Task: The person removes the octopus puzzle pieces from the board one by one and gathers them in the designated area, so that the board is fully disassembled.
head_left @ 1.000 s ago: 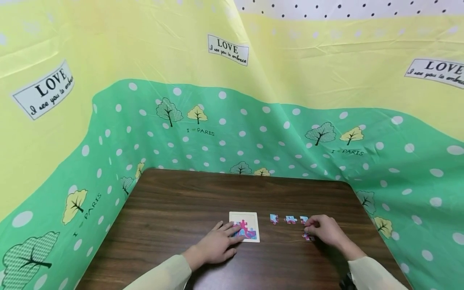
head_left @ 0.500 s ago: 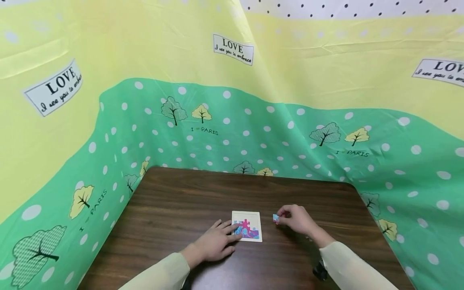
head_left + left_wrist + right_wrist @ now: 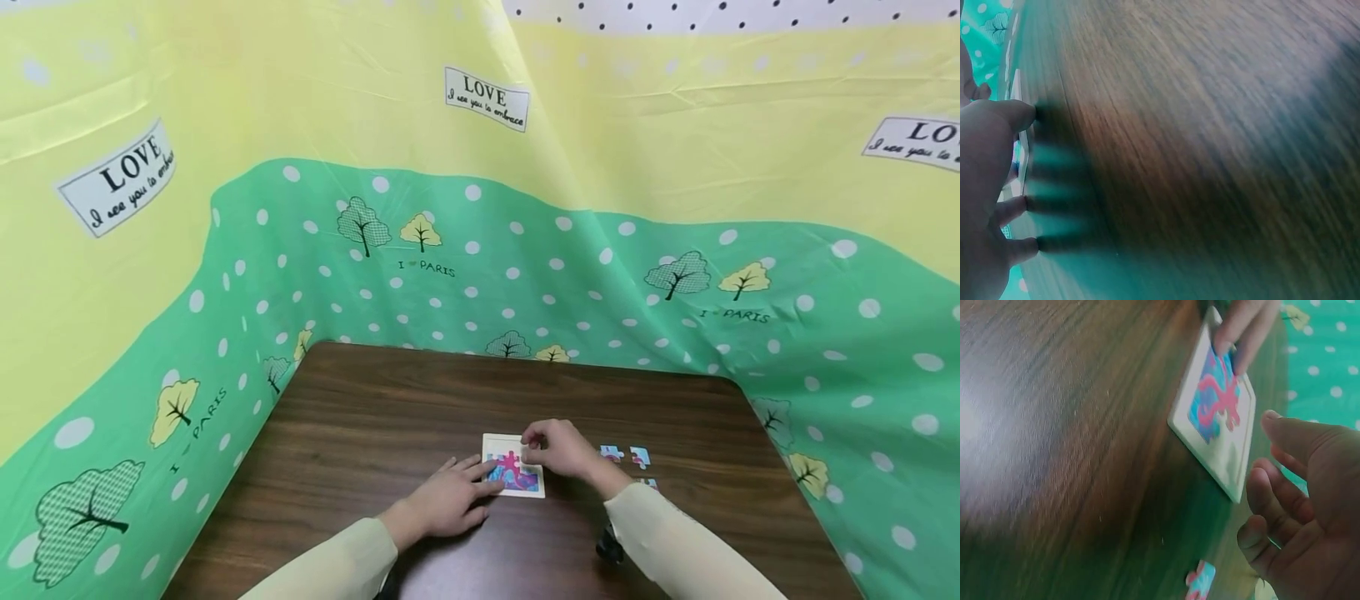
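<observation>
A square puzzle tray with a pale rim lies on the table. Joined blue, purple and pink jigsaw pieces fill part of it, and its bare base shows beside them. My left hand rests with spread fingers on the tray's left side; in the left wrist view those fingers reach to the tray edge. Over the tray's upper right corner is my right hand, thumb and forefinger brought together. The jigsaw piece it pinches is hidden by the fingers in both views.
Several loose jigsaw pieces lie right of the tray: one blue and pink piece, another piece beside it, and a third partly behind the right sleeve. A patterned green and yellow curtain surrounds the brown table.
My right hand has moved left from the loose pieces, picked up the leftmost jigsaw piece and come over the tray. My left hand has stayed on the tray.
</observation>
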The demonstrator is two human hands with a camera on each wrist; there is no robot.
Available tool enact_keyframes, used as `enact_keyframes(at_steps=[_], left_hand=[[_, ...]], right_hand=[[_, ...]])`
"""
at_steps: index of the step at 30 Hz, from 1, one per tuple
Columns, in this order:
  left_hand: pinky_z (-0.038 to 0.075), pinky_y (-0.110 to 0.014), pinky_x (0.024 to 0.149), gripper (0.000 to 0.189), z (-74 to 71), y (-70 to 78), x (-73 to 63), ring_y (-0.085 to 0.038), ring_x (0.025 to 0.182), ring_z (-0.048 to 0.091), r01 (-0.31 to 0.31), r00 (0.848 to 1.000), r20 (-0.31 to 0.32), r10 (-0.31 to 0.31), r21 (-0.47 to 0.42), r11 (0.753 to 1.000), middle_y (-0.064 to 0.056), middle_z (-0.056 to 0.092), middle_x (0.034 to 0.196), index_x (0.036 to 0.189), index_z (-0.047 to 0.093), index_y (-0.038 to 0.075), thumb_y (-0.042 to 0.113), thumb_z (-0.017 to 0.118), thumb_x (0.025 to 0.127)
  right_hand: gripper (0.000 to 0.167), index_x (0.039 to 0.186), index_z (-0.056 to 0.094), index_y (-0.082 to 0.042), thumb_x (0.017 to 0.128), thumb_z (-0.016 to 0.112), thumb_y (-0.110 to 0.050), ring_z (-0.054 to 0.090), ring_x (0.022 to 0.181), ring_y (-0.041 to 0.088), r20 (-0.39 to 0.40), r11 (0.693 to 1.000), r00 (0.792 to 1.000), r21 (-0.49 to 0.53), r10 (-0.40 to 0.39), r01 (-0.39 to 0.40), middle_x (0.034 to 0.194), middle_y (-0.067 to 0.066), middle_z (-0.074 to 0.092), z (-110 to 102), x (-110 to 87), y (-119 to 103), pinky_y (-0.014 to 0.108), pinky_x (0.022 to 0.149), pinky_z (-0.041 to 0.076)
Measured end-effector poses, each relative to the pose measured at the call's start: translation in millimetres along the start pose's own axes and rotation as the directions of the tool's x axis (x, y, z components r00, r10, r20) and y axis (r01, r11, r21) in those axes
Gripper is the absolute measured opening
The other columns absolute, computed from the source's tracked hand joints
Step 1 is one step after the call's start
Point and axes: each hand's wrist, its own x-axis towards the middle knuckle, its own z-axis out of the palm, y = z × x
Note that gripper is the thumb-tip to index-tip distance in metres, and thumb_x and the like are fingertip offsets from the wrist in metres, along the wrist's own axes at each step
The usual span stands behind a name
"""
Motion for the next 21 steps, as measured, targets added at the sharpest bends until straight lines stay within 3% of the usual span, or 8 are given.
enact_keyframes(at_steps=[7,12,21], left_hand=[[0.044,-0.062,0.11,0.052,-0.6,0.8,0.1,-0.033,0.148,0.042,0.011,1.0,0.006,-0.011,0.006,1.0,0.0,0.039,0.165,0.153,0.05,0.035,0.044,0.056,0.103],[0.045,-0.062,0.109,0.052,1.6,0.9,0.2,-0.032,0.148,0.043,0.005,1.0,-0.004,-0.005,0.031,1.0,0.0,0.039,0.164,0.153,0.049,0.036,0.045,0.057,0.102],[0.044,-0.062,0.109,0.052,2.3,-0.4,-0.7,-0.033,0.148,0.043,0.004,1.0,-0.008,-0.004,0.022,1.0,-0.001,0.039,0.164,0.153,0.05,0.035,0.045,0.056,0.102]], right_hand=[[0.02,0.098,0.076,-0.015,0.083,0.087,-0.022,0.058,0.076,0.01,0.052,0.999,0.998,-0.038,-0.035,0.037,0.084,-0.007,0.067,17.3,7.1,-7.1,0.031,0.07,0.052],[0.025,0.096,0.076,-0.015,0.078,0.09,-0.024,0.056,0.075,0.011,0.044,0.994,0.998,-0.09,-0.052,0.056,0.085,-0.005,0.067,25.0,9.1,-8.0,0.032,0.07,0.05],[0.034,0.104,0.077,-0.011,0.076,0.092,-0.021,0.054,0.077,0.013,0.028,0.991,0.999,-0.129,-0.017,0.021,0.087,0.0,0.065,27.8,9.3,-14.0,0.033,0.07,0.049]])
